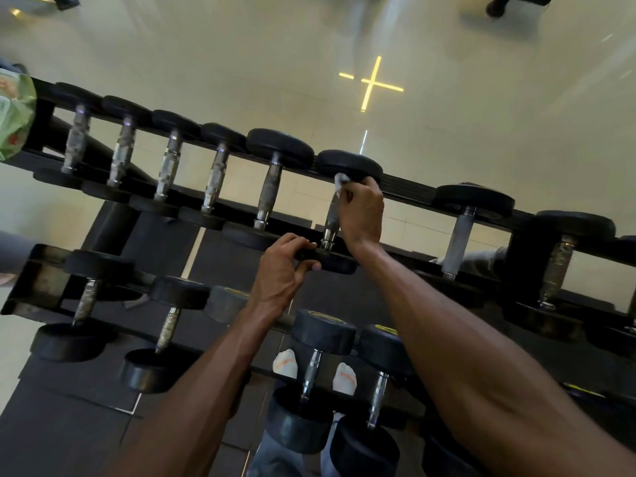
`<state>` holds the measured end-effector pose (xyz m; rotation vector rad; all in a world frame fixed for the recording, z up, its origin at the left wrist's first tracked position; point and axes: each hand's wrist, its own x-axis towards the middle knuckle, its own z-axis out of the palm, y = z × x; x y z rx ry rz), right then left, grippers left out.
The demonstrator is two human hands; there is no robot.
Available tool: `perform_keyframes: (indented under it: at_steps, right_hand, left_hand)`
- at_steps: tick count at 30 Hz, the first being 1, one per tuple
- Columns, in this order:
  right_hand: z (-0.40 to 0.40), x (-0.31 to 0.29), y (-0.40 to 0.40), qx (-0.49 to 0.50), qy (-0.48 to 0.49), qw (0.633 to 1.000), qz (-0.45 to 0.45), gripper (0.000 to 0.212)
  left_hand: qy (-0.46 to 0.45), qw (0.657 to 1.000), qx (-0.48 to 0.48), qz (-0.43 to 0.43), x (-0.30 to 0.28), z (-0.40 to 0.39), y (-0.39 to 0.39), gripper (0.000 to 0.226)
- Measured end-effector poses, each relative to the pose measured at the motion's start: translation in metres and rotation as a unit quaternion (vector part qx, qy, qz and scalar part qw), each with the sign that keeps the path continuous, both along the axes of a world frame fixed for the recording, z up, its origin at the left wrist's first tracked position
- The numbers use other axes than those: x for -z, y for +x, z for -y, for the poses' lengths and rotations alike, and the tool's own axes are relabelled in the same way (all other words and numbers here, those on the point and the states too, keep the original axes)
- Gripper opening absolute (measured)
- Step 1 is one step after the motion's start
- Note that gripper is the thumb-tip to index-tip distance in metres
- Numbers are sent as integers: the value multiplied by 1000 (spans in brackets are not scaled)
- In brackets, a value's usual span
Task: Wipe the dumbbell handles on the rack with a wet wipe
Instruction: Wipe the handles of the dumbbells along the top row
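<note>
Top rack (406, 189), sixth dumbbell (332, 215): left hand (280, 270) is gripping its near weight to steady it, right hand (361, 211) is pinching wipe (340, 184) around the handle.

My right grip (361, 210) hides most of the wipe (340, 184) and the upper handle (332, 216); the green pack (13, 115) is cut off left.

A single wide-angle view comes from the person's head, looking steeply down and forward over a tiered dumbbell rack (406, 192). The camera sits close: both forearms enter from the bottom edge and the hands reach the top tier at mid-frame. The rack runs tilted across the picture, lower right than left. Beyond it lies glossy floor (241, 63); the person's socked feet (285, 363) show below, between the tiers.
</note>
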<state>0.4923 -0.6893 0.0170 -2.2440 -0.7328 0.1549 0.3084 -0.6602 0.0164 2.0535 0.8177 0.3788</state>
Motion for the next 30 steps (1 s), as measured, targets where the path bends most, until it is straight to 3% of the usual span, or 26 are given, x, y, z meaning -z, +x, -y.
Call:
perform_keyframes:
  at_steps: [4, 7, 9, 13, 16, 19, 21, 26, 30]
  right_hand:
    - [-6, -1, 2, 173, 79, 968, -166, 7]
    - [-5, 0, 14, 240, 129, 910, -311, 7]
    - [-3, 2, 18, 246, 138, 897, -341, 9]
    - [-1, 11, 4, 100, 57, 984, -135, 9]
    - [2, 17, -2, -18, -12, 999, 28, 14]
    - [1, 21, -3, -89, -111, 975, 172, 34]
    - [-2, 15, -6, -108, -165, 956, 218, 43]
    - [-17, -4, -9, -191, -303, 895, 265, 24]
    - [-26, -9, -13, -225, -338, 872, 274, 20]
  left_hand:
    - [3, 1000, -1, -4, 0, 1, -2, 31]
    - [0, 1000, 0, -6, -1, 0, -2, 32]
    - [-2, 1000, 2, -6, -2, 0, -1, 30]
    - [-6, 1000, -2, -4, -2, 0, -2, 30]
    - [-7, 1000, -3, -3, -1, 1, -2, 30]
    - [-1, 1000, -3, -1, 0, 0, 0, 29]
    - [2, 1000, -5, -1, 2, 0, 0, 29]
    - [5, 1000, 1, -6, 4, -1, -1, 31]
    - [2, 1000, -4, -5, 4, -1, -1, 31]
